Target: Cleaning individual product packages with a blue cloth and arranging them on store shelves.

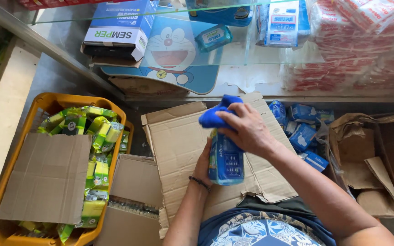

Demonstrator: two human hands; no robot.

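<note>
Two hands work on one blue packet (226, 161), held upright over a flattened cardboard sheet (178, 146) on the person's lap, its long axis running near to far. The left hand (204, 164) wraps the packet's left side from below, fingers curled behind it. The right hand (247, 130) sits directly on the packet's top end, fingers closed on a blue cloth (215, 115) pressed against it. More blue packets (303, 134) lie to the right.

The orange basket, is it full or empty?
Full: the orange basket holds green and yellow packets, with a cardboard sheet lying over them.
</note>
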